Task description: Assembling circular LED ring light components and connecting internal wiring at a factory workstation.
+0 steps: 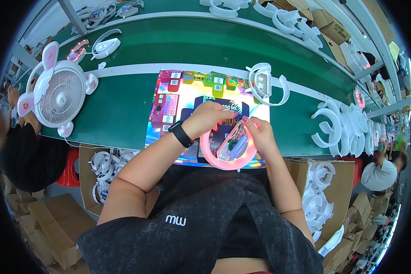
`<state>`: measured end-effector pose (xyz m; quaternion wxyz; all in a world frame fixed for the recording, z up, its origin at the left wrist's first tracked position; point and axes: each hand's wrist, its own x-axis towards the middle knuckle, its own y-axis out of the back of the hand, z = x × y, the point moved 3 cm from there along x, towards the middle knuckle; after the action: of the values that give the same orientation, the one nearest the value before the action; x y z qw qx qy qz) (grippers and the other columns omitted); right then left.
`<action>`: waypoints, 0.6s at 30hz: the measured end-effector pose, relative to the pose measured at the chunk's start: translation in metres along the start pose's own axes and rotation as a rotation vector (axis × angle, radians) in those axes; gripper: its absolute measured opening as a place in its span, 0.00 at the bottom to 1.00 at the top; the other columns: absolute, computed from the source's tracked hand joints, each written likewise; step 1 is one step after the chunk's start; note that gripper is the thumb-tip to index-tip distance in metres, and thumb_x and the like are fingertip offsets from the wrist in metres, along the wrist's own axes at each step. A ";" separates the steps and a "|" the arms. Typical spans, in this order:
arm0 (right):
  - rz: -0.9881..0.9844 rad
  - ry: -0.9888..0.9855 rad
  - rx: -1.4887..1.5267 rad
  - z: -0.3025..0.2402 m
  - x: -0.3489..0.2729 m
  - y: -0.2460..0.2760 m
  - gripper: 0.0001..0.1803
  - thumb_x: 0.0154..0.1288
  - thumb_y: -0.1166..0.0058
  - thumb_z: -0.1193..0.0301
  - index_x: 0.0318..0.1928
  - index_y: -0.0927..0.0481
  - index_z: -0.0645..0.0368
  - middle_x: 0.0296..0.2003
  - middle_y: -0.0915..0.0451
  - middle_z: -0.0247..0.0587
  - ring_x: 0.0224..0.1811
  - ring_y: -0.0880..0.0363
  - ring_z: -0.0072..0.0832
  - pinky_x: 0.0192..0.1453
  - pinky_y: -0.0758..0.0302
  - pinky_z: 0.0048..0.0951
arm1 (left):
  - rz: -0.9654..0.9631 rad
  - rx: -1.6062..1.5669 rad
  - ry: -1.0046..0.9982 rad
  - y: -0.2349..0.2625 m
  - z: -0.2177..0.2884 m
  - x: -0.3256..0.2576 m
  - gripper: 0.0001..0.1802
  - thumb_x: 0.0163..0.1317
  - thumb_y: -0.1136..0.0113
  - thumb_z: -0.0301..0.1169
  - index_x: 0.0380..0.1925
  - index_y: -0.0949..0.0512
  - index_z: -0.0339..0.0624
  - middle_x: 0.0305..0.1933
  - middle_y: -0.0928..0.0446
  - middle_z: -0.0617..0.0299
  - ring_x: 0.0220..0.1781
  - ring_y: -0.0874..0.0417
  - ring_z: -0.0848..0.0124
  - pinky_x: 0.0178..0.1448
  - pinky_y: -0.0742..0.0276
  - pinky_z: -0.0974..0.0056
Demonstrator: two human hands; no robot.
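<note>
Right hand (259, 133) pinches lit ring (206, 150) by its rim — likely so its inner parts (237, 147) face up. Left hand (208, 118) beside it, grip unclear; mat (201, 82) beneath both.

the ring (206, 150) seems smooth plastic, the sheet (187, 97) glossy.

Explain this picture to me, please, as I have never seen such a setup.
There is no machine: a person works with bare hands, seen from a head-worn fisheye camera, which bends straight edges. The right hand holds a glowing pink ring with a blue cylinder inside; the left hand is at its upper side, exact grip unclear. Beneath lies a colourful printed sheet on a green table. A rabbit-eared fan is at left; white curved casings are heaped at right.
</note>
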<state>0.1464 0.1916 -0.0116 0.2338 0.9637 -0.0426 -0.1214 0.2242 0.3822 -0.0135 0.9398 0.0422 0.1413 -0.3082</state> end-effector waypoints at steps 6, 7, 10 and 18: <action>0.292 0.057 0.381 0.014 0.005 0.012 0.20 0.72 0.46 0.58 0.37 0.16 0.66 0.29 0.17 0.35 0.30 0.23 0.18 0.36 0.27 0.23 | -0.096 -0.241 -0.205 -0.005 0.020 -0.019 0.31 0.62 0.34 0.47 0.57 0.27 0.36 0.40 0.20 0.64 0.36 0.21 0.79 0.36 0.24 0.72; 0.336 0.025 0.481 0.016 0.007 0.017 0.20 0.74 0.48 0.58 0.41 0.17 0.66 0.33 0.16 0.36 0.32 0.22 0.18 0.37 0.26 0.20 | -0.106 -0.180 -0.101 -0.006 0.018 -0.027 0.30 0.63 0.34 0.45 0.56 0.27 0.36 0.40 0.20 0.64 0.37 0.20 0.79 0.37 0.24 0.73; 0.303 0.006 0.698 0.010 0.006 0.027 0.22 0.74 0.49 0.56 0.42 0.18 0.66 0.33 0.16 0.36 0.31 0.22 0.19 0.37 0.26 0.20 | -0.098 -0.129 0.122 -0.014 0.007 -0.038 0.24 0.64 0.35 0.41 0.54 0.27 0.36 0.40 0.20 0.64 0.36 0.19 0.78 0.38 0.23 0.74; 0.092 0.209 0.815 0.023 -0.011 0.003 0.29 0.74 0.49 0.65 0.69 0.38 0.66 0.58 0.24 0.40 0.56 0.24 0.23 0.59 0.27 0.26 | 0.147 -0.395 -0.099 -0.007 0.000 -0.032 0.15 0.67 0.44 0.33 0.50 0.25 0.37 0.41 0.20 0.62 0.39 0.17 0.77 0.42 0.21 0.72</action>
<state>0.1297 0.1798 -0.0277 -0.1580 0.9816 -0.1061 0.0145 0.1957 0.3942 -0.0041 0.9556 -0.1477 0.1491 -0.2069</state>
